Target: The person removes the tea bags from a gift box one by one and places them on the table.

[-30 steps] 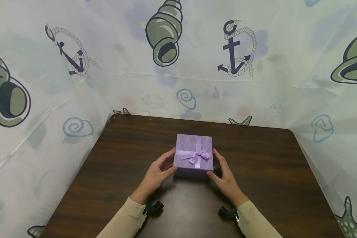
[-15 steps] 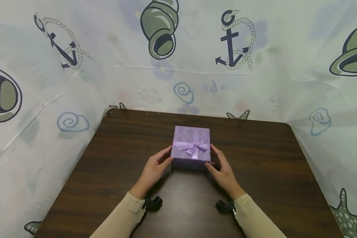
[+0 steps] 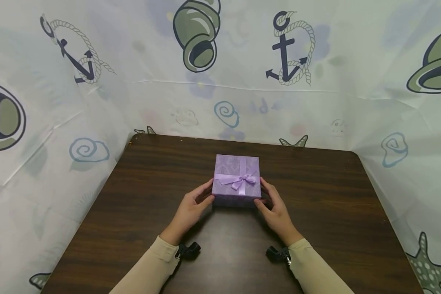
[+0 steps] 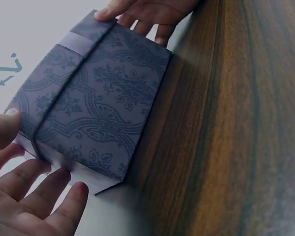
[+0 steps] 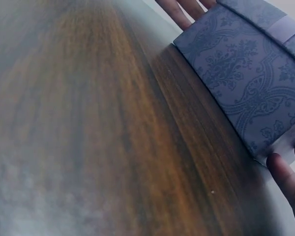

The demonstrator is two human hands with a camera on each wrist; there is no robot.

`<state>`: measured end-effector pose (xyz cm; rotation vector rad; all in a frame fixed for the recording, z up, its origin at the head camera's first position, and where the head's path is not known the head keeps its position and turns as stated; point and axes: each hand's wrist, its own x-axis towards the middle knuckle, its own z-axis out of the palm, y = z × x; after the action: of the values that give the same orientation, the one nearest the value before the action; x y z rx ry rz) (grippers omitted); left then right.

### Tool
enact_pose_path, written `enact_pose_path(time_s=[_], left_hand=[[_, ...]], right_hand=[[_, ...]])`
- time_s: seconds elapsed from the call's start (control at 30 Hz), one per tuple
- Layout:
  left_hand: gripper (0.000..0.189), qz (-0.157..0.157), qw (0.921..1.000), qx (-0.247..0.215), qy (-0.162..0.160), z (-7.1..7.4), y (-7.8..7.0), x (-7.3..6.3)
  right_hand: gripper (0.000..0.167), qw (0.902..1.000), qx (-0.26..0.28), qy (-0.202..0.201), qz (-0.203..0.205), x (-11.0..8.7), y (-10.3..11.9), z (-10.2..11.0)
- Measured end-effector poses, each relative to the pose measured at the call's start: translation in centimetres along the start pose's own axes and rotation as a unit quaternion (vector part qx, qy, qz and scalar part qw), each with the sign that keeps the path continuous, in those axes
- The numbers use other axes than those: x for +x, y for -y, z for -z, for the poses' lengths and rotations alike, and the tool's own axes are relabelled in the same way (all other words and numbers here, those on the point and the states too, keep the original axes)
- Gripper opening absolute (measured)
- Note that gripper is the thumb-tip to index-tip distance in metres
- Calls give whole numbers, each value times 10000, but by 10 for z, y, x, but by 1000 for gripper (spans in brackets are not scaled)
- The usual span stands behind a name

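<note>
Lilac patterned paper covers a low gift box (image 3: 229, 187), which sits on the dark wood worktop (image 3: 228, 253), in its far half as the head view shows it and roughly midway between left and right. The box lies just beyond and between the two hands, so neither is clearly nearer: the left hand (image 3: 190, 209) grips its left side and the right hand (image 3: 277, 211) its right side, each with the thumb toward a near corner and the other fingers along the side wall. Whether every fingertip presses on the wall, I cannot tell. From above the box looks close to square, so no long axis stands out; its near face points toward the person, almost straight on. The lid (image 3: 229, 165) is on and sits level, and a dark seam (image 4: 67, 84) runs across the near face between it and the base. Both thumbs sit up at the lid's height, while some left fingers reach lower, toward the base. A satin ribbon (image 3: 224, 178) crosses the lid and runs down the near face to the seam, its bow (image 3: 244, 179) lying right of the lid's centre. With the box closed, whatever it may contain is hidden.
</note>
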<state>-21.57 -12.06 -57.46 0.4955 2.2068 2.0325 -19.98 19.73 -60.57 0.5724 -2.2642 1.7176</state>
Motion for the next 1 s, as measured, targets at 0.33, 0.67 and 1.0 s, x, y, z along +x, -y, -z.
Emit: enact_pose_path(time_s=[0.33, 0.67, 1.0], left_hand=[[66, -213, 9992, -132, 310, 0, 1, -3], [71, -283, 9979, -228, 536, 2, -1, 3], [74, -319, 9968, -319, 655, 5, -3, -2]], right_hand=[[80, 10000, 26, 4, -1, -2, -3, -1], [80, 9999, -114, -32, -5, 3, -1, 3], [82, 9996, -191, -209, 80, 1, -4, -3]])
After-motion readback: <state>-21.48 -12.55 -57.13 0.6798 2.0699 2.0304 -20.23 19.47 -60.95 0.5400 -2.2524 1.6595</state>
